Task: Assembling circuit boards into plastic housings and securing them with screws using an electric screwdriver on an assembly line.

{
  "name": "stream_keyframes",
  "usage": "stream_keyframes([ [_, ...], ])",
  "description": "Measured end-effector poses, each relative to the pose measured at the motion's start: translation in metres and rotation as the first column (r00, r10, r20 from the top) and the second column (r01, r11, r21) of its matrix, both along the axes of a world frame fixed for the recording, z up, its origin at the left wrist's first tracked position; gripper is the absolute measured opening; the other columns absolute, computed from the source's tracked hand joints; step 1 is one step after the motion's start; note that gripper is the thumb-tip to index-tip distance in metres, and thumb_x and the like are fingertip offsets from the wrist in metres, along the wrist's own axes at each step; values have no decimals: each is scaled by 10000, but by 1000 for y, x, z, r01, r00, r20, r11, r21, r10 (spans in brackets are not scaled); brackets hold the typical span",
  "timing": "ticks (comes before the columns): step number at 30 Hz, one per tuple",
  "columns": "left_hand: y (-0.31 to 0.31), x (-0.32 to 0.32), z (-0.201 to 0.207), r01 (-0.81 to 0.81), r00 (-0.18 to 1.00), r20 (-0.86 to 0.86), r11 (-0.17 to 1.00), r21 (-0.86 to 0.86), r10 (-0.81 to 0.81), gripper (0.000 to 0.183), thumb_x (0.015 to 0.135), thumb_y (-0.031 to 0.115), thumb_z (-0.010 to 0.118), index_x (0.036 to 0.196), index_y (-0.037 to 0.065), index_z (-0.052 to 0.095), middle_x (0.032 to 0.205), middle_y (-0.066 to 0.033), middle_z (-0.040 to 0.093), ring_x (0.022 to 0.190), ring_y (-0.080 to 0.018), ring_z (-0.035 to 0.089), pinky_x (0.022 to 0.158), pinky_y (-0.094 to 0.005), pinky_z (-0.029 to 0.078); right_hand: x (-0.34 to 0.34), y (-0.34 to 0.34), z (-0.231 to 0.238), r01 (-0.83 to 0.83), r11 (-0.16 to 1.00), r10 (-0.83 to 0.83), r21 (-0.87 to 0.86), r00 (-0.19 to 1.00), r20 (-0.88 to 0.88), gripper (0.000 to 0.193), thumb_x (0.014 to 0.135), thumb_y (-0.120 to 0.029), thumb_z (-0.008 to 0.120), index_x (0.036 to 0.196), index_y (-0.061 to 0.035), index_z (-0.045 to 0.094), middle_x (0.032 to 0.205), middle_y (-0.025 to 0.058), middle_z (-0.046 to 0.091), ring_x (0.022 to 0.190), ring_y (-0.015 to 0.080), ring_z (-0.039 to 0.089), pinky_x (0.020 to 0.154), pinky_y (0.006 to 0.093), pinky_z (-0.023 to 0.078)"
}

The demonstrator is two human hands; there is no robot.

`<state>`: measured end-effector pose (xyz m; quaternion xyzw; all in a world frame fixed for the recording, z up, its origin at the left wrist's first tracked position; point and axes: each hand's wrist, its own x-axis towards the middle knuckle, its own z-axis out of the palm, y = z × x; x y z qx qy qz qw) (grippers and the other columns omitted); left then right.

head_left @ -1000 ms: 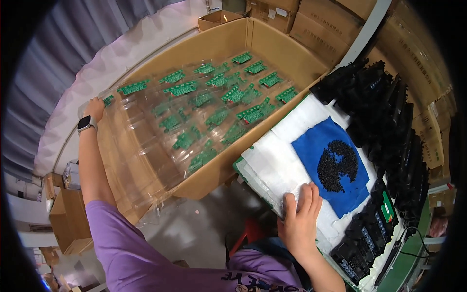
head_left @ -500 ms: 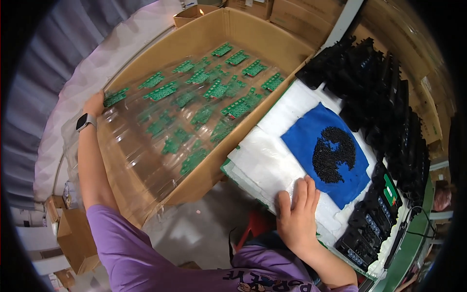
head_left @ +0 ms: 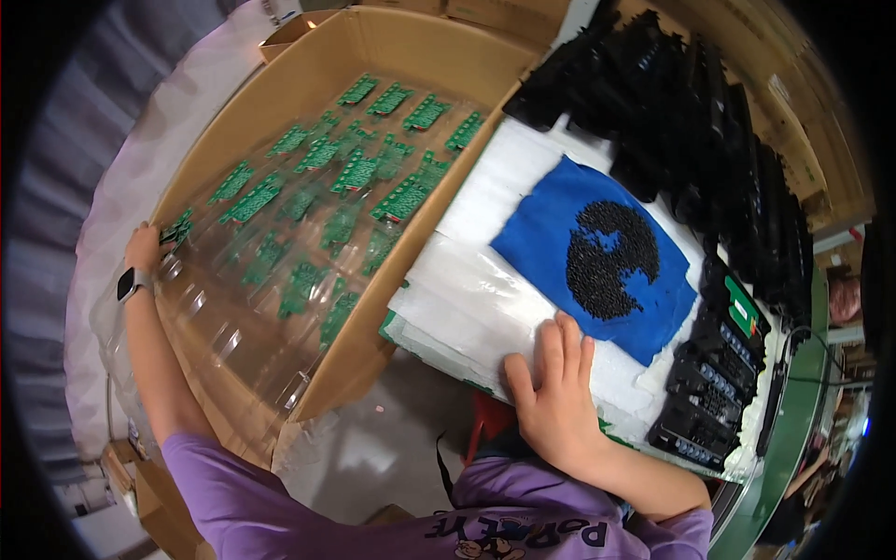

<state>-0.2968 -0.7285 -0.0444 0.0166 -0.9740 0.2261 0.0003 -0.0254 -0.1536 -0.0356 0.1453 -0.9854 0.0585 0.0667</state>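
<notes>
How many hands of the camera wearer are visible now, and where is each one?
2. The left hand is beside a green circuit board at the left side of the cardboard box; the right hand rests on the white covering, near the blue cloth.

an electronics workshop: circuit boards (head_left: 252, 197), black plastic parts (head_left: 672, 121), cardboard box (head_left: 401, 47).

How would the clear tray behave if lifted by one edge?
Probably bendy: the clear tray looks thin and see-through. Likely light itself, though the many green boards spread across it would add load. Those boards might slide if it tilts; no fastening shows.
</notes>
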Motion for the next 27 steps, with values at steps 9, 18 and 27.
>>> stream_keyframes([
  [9, -24, -32, -41, 44, 997, 62, 995, 93, -50, 387, 785, 343, 675, 885, -23, 601, 903, -235, 607, 870, -402, 584, 737, -468, 468, 0, 3, -4, -17, 998, 15, 65, 999, 39, 296, 808, -151, 515, 1093, -81, 486, 1241, 337, 353, 1231, 511, 309, 899, 663, 340],
  [18, -106, -70, -65, 142, 990, -4, 990, -1, -142, 305, 775, 256, 660, 925, 14, 553, 897, -217, 599, 823, -422, 579, 692, -488, 472, 2, 5, -8, -7, 995, 31, 98, 968, -247, 318, 797, -218, 502, 1077, -72, 461, 1150, 286, 487, 1124, 471, 463, 820, 584, 429],
  [27, 27, -49, 33, 369, 830, -444, 929, -13, -336, 220, 912, 198, 499, 926, -7, 578, 813, -222, 618, 733, -397, 590, 616, -475, 460, 9, 12, -12, 10, 997, 20, 76, 923, -385, 333, 764, -206, 544, 1051, -50, 481, 1121, 259, 494, 1099, 447, 474, 800, 573, 439],
])
